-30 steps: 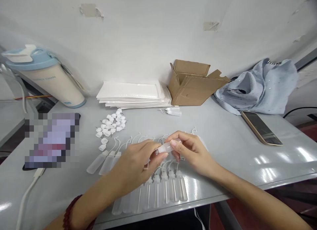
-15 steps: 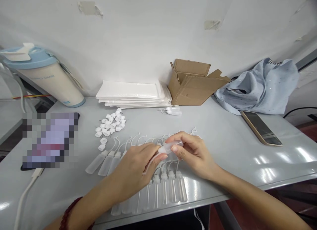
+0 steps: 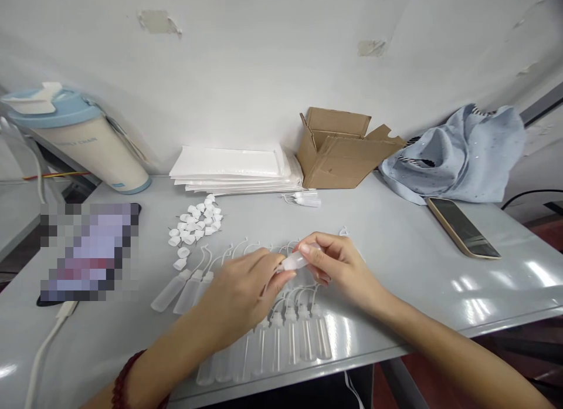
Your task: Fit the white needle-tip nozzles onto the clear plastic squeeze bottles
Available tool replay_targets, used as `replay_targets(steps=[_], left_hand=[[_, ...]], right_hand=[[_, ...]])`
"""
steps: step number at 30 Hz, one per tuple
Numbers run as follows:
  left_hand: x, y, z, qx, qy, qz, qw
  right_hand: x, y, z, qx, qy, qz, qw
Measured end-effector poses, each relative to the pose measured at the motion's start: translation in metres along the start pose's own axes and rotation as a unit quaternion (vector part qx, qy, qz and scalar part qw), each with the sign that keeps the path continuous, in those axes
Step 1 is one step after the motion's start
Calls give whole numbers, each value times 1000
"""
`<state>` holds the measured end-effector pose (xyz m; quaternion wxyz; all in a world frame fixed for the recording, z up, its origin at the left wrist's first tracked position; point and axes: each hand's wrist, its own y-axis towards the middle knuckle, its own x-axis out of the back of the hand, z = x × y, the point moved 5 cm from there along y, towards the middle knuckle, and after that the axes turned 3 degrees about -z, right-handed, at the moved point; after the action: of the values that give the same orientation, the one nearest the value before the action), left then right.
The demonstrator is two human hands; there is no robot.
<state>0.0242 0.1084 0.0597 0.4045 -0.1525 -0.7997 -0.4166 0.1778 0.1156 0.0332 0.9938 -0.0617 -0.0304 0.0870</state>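
A small translucent plastic squeeze bottle [image 3: 295, 260] is held nearly level above the table between both hands. My left hand [image 3: 244, 288] is closed, pinching its neck end between thumb and fingers; what lies under those fingers is hidden. Wrapped round the body, my right hand [image 3: 338, 262] is closed too. Below them lie two rows of similar bottles with thin white straps; a front-row bottle [image 3: 292, 338] is close to my left hand, which covers part of both rows. Further back on the left sits a loose pile of white caps [image 3: 200, 221], several with thin dark needle tips.
Behind stand a stack of white padded envelopes [image 3: 233, 165] and an open cardboard box [image 3: 347, 156], with small bottles [image 3: 308, 202] before them. A tumbler [image 3: 94, 145] and a blurred-out phone [image 3: 90, 253] are at left; a blue cloth bag [image 3: 461, 156] and another phone [image 3: 464, 227] at right.
The right hand's fingers have shifted round the bottle, its thumb now on top and the body more covered. The bottle has turned or tilted slightly. The rows and caps stay put.
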Motion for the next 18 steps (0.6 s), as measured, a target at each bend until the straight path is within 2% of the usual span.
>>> replay_targets(steps=[2, 4, 7, 10, 13, 18], left_hand=[[3, 2, 16, 66, -29, 25, 997], [9, 1, 39, 121, 2, 30, 992], [22, -6, 73, 146, 134, 18, 980], [29, -14, 99, 171, 202, 60, 962], [32, -18, 107, 182, 224, 106, 951], [34, -19, 103, 176, 238, 125, 947]], right_hand=[[7, 5, 1, 5, -16, -28, 999], [18, 11, 5, 28, -45, -64, 997], [35, 22, 5, 37, -87, -96, 991], [49, 29, 2, 38, -148, -122, 981], [58, 32, 1, 61, -228, -143, 961], [67, 38, -4, 84, -311, -156, 934]])
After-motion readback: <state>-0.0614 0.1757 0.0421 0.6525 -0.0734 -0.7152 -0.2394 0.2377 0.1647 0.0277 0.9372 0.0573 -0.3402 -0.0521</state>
